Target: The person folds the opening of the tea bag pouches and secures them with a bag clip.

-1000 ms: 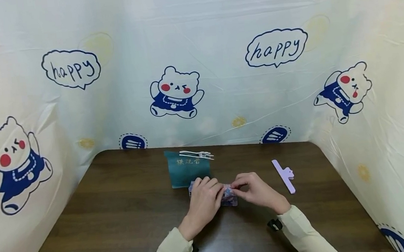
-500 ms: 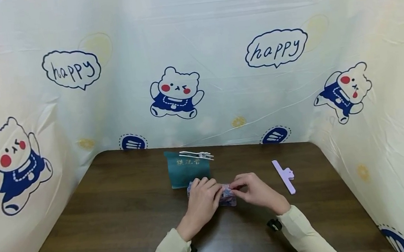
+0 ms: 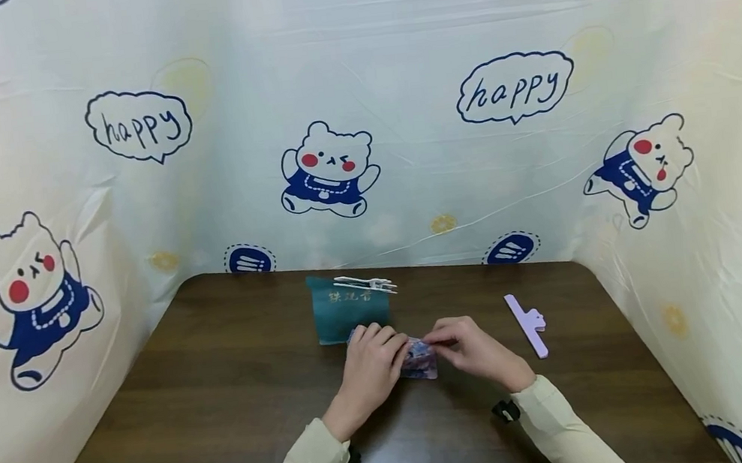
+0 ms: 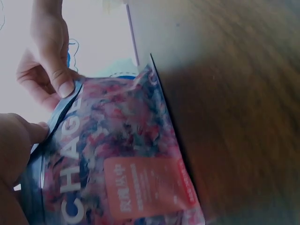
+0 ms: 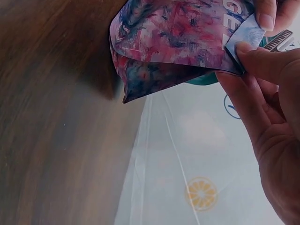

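A pink-and-blue patterned pouch [image 4: 126,122] with white capital letters and a pink label stands on the table between both hands. My left hand [image 3: 373,363] grips its top edge from the left and covers much of it in the head view. At the top right corner, my right hand [image 3: 477,348] pinches the rim between thumb and fingers. A pale blue flap [image 5: 248,35] of the rim shows folded over under the right thumb in the right wrist view. Along the top, the left wrist view shows a dark strip [image 4: 58,117] between the two hands.
Behind the left hand stands a teal bag [image 3: 351,315] with gold characters, a white clip [image 3: 366,285] across its top. A lilac bag clip [image 3: 528,326] lies to the right on the brown wooden table [image 3: 239,396]. A printed curtain [image 3: 406,182] encloses the table's back and sides.
The head view has shifted slightly. Both hands keep hold of the pouch's top, with only small movement of the right fingertips at the corner.
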Demonstrator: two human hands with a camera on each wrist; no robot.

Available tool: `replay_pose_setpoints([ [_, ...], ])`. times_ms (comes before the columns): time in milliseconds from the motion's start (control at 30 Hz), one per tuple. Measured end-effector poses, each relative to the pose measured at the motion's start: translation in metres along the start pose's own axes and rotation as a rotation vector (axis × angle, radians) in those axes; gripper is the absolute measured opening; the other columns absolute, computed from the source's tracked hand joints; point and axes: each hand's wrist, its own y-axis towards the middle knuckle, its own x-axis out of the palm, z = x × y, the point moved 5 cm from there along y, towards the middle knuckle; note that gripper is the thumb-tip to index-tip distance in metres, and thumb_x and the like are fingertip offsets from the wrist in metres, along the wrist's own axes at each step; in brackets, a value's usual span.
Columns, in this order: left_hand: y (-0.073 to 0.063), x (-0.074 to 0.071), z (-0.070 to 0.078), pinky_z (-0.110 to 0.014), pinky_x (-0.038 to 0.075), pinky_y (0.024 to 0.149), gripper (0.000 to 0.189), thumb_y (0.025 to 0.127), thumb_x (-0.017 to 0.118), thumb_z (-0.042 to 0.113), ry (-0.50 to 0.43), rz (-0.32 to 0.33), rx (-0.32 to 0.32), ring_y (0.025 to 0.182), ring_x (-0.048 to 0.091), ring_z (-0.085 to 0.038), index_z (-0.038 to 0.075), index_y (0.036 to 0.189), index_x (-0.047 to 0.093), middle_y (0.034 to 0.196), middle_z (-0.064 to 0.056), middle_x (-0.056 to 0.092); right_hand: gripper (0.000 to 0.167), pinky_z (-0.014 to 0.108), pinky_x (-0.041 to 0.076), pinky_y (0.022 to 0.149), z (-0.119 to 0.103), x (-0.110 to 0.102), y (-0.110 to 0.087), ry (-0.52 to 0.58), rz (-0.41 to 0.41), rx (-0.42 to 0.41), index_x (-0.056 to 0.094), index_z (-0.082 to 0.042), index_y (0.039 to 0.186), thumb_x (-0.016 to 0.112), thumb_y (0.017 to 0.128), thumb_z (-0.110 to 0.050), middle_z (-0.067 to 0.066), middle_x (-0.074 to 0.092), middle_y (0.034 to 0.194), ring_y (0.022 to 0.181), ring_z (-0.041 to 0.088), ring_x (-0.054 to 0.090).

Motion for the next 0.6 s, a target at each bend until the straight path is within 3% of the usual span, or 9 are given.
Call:
replay_pose_setpoints([
  [167, -0.0026, -0.007, -0.004, -0.034, 0.041, 0.075, 0.008, 0.093, 0.076, 0.024, -0.017, 0.012, -0.017, 0.079, 0.056, -0.017, 0.017, 0.097, 0.08, 0.087, 0.005, 0.071, 0.026, 0.025, 0.058, 0.077, 0.0015, -0.0007, -0.0021, 0.021, 0.0, 0.007, 0.078, -0.009, 0.108, 0.073, 0.088, 0.007, 0.0, 0.071, 0.098, 0.084, 0.005, 0.064],
  [333, -0.0029, -0.0061, -0.0043, -0.033, 0.04, 0.075, 0.008, 0.093, 0.076, 0.016, -0.024, 0.009, 0.014, 0.08, 0.055, -0.016, 0.015, 0.1, 0.08, 0.089, 0.005, 0.071, 0.027, 0.025, 0.059, 0.079, 0.0021, -0.0008, -0.0023, 0.034, -0.003, 0.037, 0.079, -0.01, 0.108, 0.074, 0.088, 0.007, -0.002, 0.071, 0.099, 0.084, 0.006, 0.065],
  [467, -0.0019, -0.0038, -0.0054, -0.034, 0.039, 0.075, 0.015, 0.088, 0.076, 0.006, -0.008, -0.013, 0.028, 0.084, 0.057, -0.018, 0.012, 0.102, 0.078, 0.092, 0.002, 0.07, 0.028, 0.026, 0.058, 0.08, 0.0028, -0.0003, -0.0009, 0.031, -0.012, 0.049, 0.078, -0.011, 0.109, 0.074, 0.088, 0.006, -0.002, 0.071, 0.099, 0.085, 0.006, 0.065],
  [600, -0.001, -0.0042, -0.0087, -0.033, 0.04, 0.075, 0.016, 0.089, 0.075, 0.005, -0.026, -0.048, 0.023, 0.086, 0.058, -0.019, 0.011, 0.104, 0.076, 0.094, 0.0, 0.07, 0.027, 0.026, 0.059, 0.081, 0.0034, -0.0012, -0.0006, 0.029, -0.007, 0.051, 0.079, -0.011, 0.109, 0.074, 0.088, 0.006, -0.002, 0.071, 0.1, 0.085, 0.006, 0.065],
])
